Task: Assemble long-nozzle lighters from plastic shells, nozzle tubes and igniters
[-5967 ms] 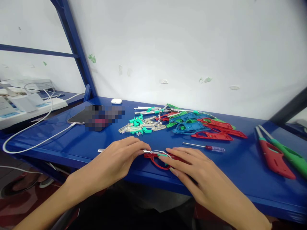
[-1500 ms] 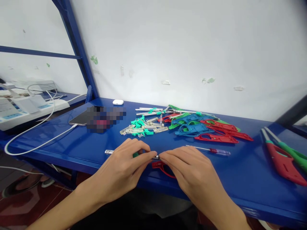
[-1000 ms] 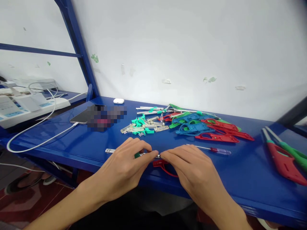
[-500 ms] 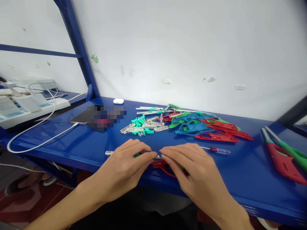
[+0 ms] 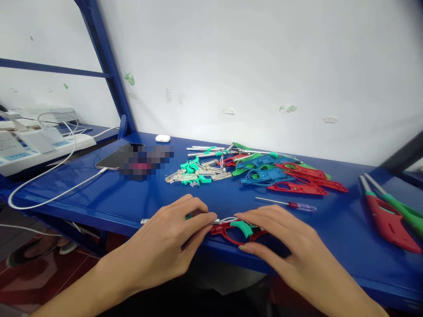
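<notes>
My left hand is closed around a lighter's silver metal tube. Its slotted end sticks out at the left, while the palm and fingers hide most of its length. From the fingertips, thin white wires run to the right. Beside them, at the table's front edge, lies a red lighter half-shell with a green trigger on it. My right hand is open over the shell's right end, its fingers above and its thumb below. Whether it touches the shell, I cannot tell.
Behind the hands lies a pile of clear and green parts. Red, blue and green half-shells are to its right, near a screwdriver. Assembled lighters lie far right. A phone with a white cable lies left, near a white case.
My right hand has let go near the left fingertips and moved right, its fingers spreading. The wires and green trigger now show. My left hand has barely moved.
</notes>
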`<state>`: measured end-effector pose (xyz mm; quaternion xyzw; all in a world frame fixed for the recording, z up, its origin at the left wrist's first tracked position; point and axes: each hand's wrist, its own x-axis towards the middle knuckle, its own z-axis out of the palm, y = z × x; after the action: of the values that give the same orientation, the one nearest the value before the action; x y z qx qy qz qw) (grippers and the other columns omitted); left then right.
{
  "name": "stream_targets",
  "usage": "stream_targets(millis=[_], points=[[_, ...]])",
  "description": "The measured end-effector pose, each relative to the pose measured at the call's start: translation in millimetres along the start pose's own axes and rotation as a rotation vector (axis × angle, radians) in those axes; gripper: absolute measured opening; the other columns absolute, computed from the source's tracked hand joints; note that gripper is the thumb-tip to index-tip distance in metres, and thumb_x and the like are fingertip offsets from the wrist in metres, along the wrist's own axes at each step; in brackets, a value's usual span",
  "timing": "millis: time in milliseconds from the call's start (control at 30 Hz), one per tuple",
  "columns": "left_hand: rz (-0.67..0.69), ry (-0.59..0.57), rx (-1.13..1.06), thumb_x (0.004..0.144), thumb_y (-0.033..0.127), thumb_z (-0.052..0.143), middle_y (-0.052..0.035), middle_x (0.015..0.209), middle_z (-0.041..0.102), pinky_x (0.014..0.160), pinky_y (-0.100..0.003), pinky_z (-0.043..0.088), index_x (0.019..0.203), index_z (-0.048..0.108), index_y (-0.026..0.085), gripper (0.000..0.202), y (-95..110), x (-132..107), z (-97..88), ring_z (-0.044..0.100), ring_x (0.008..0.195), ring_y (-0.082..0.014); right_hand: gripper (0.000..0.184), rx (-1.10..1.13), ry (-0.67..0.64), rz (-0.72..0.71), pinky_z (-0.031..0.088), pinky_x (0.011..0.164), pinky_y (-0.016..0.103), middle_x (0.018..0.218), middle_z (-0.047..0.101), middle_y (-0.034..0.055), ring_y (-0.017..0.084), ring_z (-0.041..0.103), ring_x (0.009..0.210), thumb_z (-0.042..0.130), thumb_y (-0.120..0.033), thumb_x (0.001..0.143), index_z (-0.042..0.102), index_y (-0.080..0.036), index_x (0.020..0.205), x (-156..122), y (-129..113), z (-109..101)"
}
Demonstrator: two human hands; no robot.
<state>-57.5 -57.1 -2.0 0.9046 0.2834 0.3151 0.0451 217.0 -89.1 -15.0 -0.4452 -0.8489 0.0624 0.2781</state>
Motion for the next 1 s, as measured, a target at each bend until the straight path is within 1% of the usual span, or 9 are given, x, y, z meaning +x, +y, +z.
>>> stream_targets(millis=[100,167,267,467,633,733,867,933,1000], points=[[-0.040,-0.052,0.000,0.105,0.015,0.052,-0.0075,0.113,0.063,0.078,-0.031,0.053,0.125,0.067,0.024,0.026,0.2,-0.9,-1.8,0.064,0.094,-0.0185,0.035,-0.002,0.017,0.004,0.056,0.102,0.046,0.125,0.073,0.0020,0.027,0.067,0.117,0.068,-0.038,0.100,0.061,-0.036,0.135,1.8,-1.0,1.5],[-0.048,-0.086,0.026,0.106,0.015,0.051,-0.0072,0.112,0.061,0.075,-0.030,0.053,0.125,0.066,0.024,0.027,-0.2,-1.3,-2.2,0.063,0.092,-0.0184,0.035,0.000,0.027,0.003,0.056,0.102,0.047,0.125,0.073,0.0014,0.027,0.067,0.117,0.068,-0.038,0.100,0.061,-0.036,0.135,1.9,-1.1,1.9],[-0.026,-0.098,0.069,0.105,0.013,0.049,-0.0072,0.111,0.061,0.071,-0.030,0.051,0.129,0.065,0.025,0.031,-1.8,-1.9,-0.8,0.062,0.090,-0.0192,0.034,0.010,0.043,-0.002,0.055,0.103,0.047,0.124,0.073,0.0002,0.026,0.066,0.116,0.069,-0.036,0.100,0.061,-0.036,0.134,1.6,-1.3,2.4],[0.012,-0.107,0.121,0.103,0.007,0.047,-0.0074,0.109,0.062,0.075,-0.035,0.050,0.129,0.064,0.023,0.035,-3.5,-1.5,2.0,0.059,0.088,-0.0212,0.035,0.016,0.053,-0.008,0.053,0.103,0.046,0.123,0.073,-0.0002,0.025,0.066,0.115,0.069,-0.035,0.100,0.060,-0.037,0.134,1.0,-1.8,2.6],[0.032,-0.152,0.122,0.100,0.000,0.043,-0.0076,0.104,0.061,0.070,-0.034,0.047,0.127,0.065,0.021,0.041,-2.8,1.1,0.5,0.054,0.086,-0.0223,0.036,0.015,0.054,0.000,0.052,0.103,0.045,0.123,0.073,-0.0024,0.024,0.065,0.115,0.070,-0.034,0.100,0.059,-0.038,0.133,0.6,-1.8,2.9],[0.035,-0.176,0.151,0.098,-0.001,0.043,-0.0083,0.105,0.060,0.069,-0.035,0.048,0.127,0.064,0.019,0.042,-1.2,1.7,-0.1,0.052,0.086,-0.0228,0.038,0.011,0.051,-0.005,0.052,0.102,0.043,0.124,0.073,-0.0034,0.023,0.065,0.116,0.071,-0.034,0.099,0.058,-0.039,0.134,0.7,-1.6,2.9],[0.018,-0.230,0.235,0.094,-0.004,0.042,-0.0093,0.109,0.059,0.072,-0.037,0.051,0.130,0.062,0.018,0.047,0.6,-0.9,1.4,0.054,0.089,-0.0238,0.037,0.011,0.031,-0.009,0.052,0.101,0.042,0.125,0.072,-0.0036,0.023,0.064,0.116,0.070,-0.035,0.100,0.058,-0.038,0.134,1.8,-1.3,2.6],[0.037,-0.223,0.288,0.091,-0.006,0.041,-0.0097,0.109,0.059,0.075,-0.039,0.052,0.133,0.060,0.017,0.051,0.2,-3.2,3.4,0.055,0.092,-0.0247,0.036,0.019,0.030,-0.009,0.053,0.100,0.040,0.125,0.073,-0.0037,0.022,0.065,0.115,0.070,-0.036,0.100,0.059,-0.038,0.134,2.5,-1.6,2.5],[0.064,-0.205,0.331,0.089,-0.008,0.041,-0.0101,0.109,0.058,0.078,-0.041,0.051,0.134,0.059,0.017,0.054,-0.9,-4.8,5.3,0.054,0.093,-0.0255,0.039,0.039,0.031,0.004,0.054,0.099,0.037,0.123,0.073,-0.0049,0.021,0.066,0.114,0.071,-0.036,0.099,0.058,-0.039,0.135,2.3,-1.9,2.0]])
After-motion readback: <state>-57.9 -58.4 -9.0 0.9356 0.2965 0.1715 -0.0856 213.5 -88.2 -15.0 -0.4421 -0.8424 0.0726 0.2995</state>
